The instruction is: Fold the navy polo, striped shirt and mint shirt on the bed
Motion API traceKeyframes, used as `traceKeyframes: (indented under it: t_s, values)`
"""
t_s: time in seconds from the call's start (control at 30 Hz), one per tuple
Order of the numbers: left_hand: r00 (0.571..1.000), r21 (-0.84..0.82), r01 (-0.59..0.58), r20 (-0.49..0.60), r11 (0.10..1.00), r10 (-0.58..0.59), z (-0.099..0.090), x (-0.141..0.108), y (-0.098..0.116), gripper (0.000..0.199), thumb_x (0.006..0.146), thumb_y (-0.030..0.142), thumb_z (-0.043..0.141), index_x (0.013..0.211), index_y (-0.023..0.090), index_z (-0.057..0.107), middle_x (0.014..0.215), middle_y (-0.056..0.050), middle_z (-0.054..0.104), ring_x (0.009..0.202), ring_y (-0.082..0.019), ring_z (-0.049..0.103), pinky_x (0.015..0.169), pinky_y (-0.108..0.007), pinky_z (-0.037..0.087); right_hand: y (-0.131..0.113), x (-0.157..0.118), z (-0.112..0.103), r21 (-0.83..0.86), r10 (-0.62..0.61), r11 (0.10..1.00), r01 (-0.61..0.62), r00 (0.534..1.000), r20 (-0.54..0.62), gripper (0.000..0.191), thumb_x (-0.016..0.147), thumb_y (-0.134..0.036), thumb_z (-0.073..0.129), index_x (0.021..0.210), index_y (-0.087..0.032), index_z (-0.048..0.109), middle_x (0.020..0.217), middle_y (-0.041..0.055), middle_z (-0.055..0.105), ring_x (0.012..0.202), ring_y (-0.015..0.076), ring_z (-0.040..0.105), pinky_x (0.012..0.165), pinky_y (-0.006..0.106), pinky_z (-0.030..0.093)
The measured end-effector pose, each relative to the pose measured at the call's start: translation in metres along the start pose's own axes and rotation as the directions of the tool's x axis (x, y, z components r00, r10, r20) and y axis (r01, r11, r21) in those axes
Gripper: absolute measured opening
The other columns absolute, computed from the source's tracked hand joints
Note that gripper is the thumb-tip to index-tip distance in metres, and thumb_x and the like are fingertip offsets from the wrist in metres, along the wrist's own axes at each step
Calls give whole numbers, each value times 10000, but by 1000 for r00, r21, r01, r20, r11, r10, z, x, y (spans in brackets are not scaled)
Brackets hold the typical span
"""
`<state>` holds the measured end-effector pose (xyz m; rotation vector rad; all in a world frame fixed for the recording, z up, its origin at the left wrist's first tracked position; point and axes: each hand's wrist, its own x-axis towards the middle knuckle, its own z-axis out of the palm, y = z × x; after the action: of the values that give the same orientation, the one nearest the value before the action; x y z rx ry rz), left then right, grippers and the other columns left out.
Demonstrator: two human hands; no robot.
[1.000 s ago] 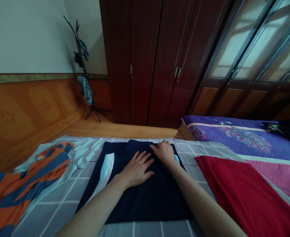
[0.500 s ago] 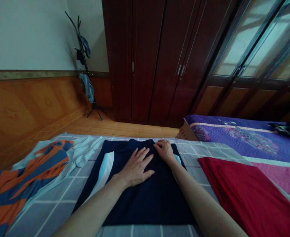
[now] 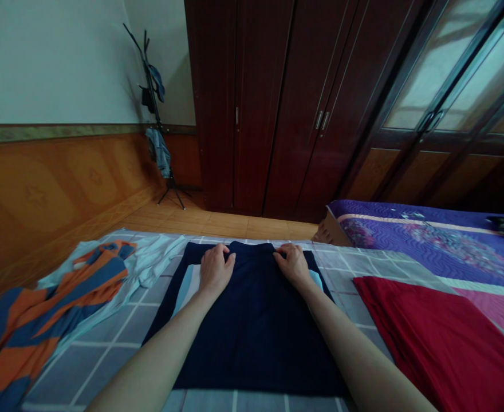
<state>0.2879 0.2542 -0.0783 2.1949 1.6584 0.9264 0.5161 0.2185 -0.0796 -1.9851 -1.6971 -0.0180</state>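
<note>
A dark navy garment point(image 3: 260, 332) with white and light blue side stripes lies flat on a grey checked bedspread point(image 3: 118, 343). At its far edge, left of the middle, my left hand point(image 3: 216, 268) is closed, thumb and fingers pinching the cloth. My right hand point(image 3: 292, 263) pinches the same far edge, right of the middle. A stretch of the waist edge shows between the two hands.
Folded red cloth point(image 3: 436, 337) lies to the right. At the left are an orange and blue striped garment point(image 3: 71, 309) and a pale blue one point(image 3: 149, 263). Beyond stand a purple-covered bed point(image 3: 406, 229), a dark red wardrobe point(image 3: 256, 114) and a coat rack point(image 3: 153, 97).
My left hand has gone from lying spread on the middle of the navy garment to gripping its far edge further left. My right hand stays at the far edge. The view has shifted slightly.
</note>
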Motion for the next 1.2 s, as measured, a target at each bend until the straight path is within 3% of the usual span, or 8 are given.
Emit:
traceKeyframes:
  t_s: [0.2, 0.43, 0.63, 0.73, 0.9, 1.03, 1.13, 1.2]
  values:
    - [996, -81, 89, 24, 993, -87, -2, 5, 0, 178, 847, 293, 548, 1002, 208, 568, 932, -61, 674, 940, -243, 615, 864, -379, 426, 2, 1, 1, 37, -22, 999, 23, 999, -32, 181, 832, -244, 533, 810, -172, 698, 941, 74, 663, 968, 217, 555, 898, 319, 381]
    - [988, -181, 151, 58, 972, -142, -1, 9, -1, 305, 816, 243, 543, 1120, 236, 557, 972, -42, 685, 873, -218, 648, 760, -306, 460, -1, -2, 1, 85, -42, 995, 56, 987, -154, 185, 826, -262, 524, 808, -184, 691, 1019, 89, 643, 1003, 228, 541, 915, 349, 397]
    - [987, -237, 160, 29, 958, -157, 2, 10, -1, 99, 798, 292, 571, 866, 221, 587, 877, -42, 676, 862, -226, 635, 764, -297, 441, -5, -3, -1, 113, -64, 989, 92, 970, -235, 162, 817, -260, 529, 803, -183, 671, 983, 86, 635, 975, 222, 536, 905, 349, 398]
    - [989, -280, 142, 8, 950, -145, 2, 9, 0, 37, 766, 210, 559, 793, 220, 536, 788, -19, 633, 793, -213, 614, 734, -293, 429, -8, -5, -3, 120, -75, 987, 105, 971, -228, 165, 816, -278, 523, 780, -192, 659, 898, 70, 636, 921, 219, 540, 854, 336, 411]
    - [997, -411, 69, 4, 909, -74, 0, 12, 3, 135, 718, 81, 498, 743, 208, 460, 765, -1, 576, 765, -174, 582, 720, -263, 429, -11, -8, -6, 129, -48, 989, 70, 985, -166, 193, 804, -298, 518, 812, -186, 675, 816, 64, 636, 862, 222, 563, 795, 326, 416]
    - [999, -514, 31, 25, 857, -21, -2, 13, 4, 250, 674, 10, 458, 846, 189, 488, 851, -11, 596, 834, -150, 593, 760, -242, 441, -12, -7, -6, 142, -2, 990, 15, 996, -91, 267, 785, -378, 549, 858, -169, 697, 786, 73, 636, 793, 225, 590, 738, 323, 424]
    - [999, -550, 17, 49, 835, 13, -1, 11, 5, 330, 655, 33, 527, 950, 183, 521, 932, -21, 615, 899, -163, 590, 796, -254, 436, -11, -6, -6, 154, 8, 988, 1, 998, -59, 255, 742, -371, 580, 819, -156, 693, 792, 86, 631, 802, 236, 592, 747, 327, 424]
    - [998, -547, 18, 66, 837, 22, -1, 10, 5, 259, 653, 107, 611, 892, 182, 547, 871, -13, 617, 858, -184, 582, 780, -277, 430, -11, -5, -5, 169, 16, 986, -7, 998, -54, 219, 717, -332, 575, 795, -157, 680, 807, 90, 628, 799, 237, 591, 751, 332, 426]
